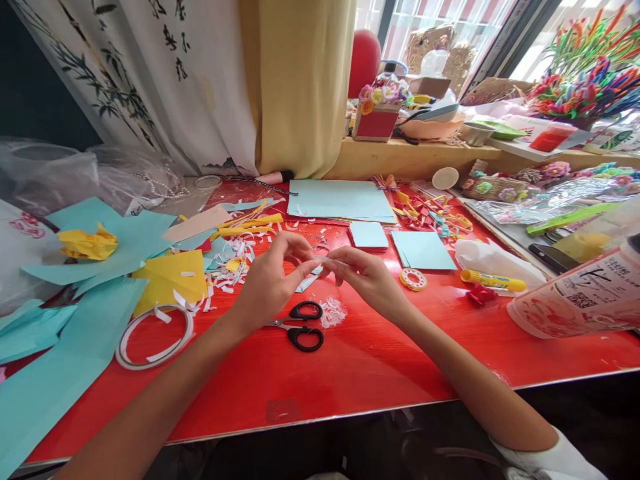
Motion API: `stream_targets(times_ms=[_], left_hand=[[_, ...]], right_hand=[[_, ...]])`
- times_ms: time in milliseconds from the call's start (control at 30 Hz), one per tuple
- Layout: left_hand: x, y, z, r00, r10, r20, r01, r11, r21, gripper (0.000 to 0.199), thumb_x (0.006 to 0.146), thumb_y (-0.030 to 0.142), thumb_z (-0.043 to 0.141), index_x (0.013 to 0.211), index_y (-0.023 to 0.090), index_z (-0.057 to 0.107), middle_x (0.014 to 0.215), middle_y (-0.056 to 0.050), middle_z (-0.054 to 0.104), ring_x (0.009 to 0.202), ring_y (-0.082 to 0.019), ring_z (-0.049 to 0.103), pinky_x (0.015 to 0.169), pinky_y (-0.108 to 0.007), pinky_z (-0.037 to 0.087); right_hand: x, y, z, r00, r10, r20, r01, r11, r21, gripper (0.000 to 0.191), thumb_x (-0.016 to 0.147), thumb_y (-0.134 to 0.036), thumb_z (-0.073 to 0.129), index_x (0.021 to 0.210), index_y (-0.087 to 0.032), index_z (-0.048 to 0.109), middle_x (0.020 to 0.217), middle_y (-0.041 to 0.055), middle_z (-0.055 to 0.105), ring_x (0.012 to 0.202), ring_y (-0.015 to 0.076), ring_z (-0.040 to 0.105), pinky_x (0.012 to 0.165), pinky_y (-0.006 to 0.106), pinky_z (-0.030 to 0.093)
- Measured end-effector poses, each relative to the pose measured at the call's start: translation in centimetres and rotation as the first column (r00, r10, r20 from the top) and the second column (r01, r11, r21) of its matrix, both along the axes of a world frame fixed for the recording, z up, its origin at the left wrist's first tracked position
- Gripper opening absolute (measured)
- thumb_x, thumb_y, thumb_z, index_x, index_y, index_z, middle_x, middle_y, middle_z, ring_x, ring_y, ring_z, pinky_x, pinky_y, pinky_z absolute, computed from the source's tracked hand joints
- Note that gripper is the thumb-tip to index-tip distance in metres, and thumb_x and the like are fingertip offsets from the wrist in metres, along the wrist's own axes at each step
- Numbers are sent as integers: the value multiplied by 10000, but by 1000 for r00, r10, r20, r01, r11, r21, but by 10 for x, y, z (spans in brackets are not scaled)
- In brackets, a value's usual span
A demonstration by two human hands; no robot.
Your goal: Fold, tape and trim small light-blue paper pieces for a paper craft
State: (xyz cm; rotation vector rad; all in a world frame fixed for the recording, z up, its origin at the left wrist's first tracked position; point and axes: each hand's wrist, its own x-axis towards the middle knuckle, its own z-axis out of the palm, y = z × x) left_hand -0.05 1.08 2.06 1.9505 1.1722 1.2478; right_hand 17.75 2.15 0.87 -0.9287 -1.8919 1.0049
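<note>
My left hand [270, 277] and my right hand [367, 277] meet over the middle of the red table. Fingers of both are pinched together at the tips on a small pale strip [319, 261], mostly hidden; whether it is paper or tape I cannot tell. Just below the fingertips a small folded piece of light blue paper [307, 281] shows. Black-handled scissors [306, 327] lie under my left wrist, blades partly covered by it. Beside their handles is a little heap of white shreds [333, 312]. A small roll of tape [413, 279] rests right of my right hand.
Light blue sheets [340, 200] and smaller stacks of blue squares [369, 235] lie behind my hands. Left are a large tape roll [155, 337], yellow paper [173, 280] and paper scraps. Right are a yellow glue stick [493, 280] and a large plastic cup [575, 290].
</note>
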Motion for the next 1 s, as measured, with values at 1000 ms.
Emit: stream_targets(times_ms=[1000], left_hand=[[-14,11,-2,978,40,-206,-11,990,141,141,809,224,505,806,218,645,834,-9,644,784,-148,576,731,-284,457]], right_hand=[[40,37,-10,783,-488,385,414,872,262,270,814,-267,443,808,-162,692,621,33,633,609,157,560,586,257,361]])
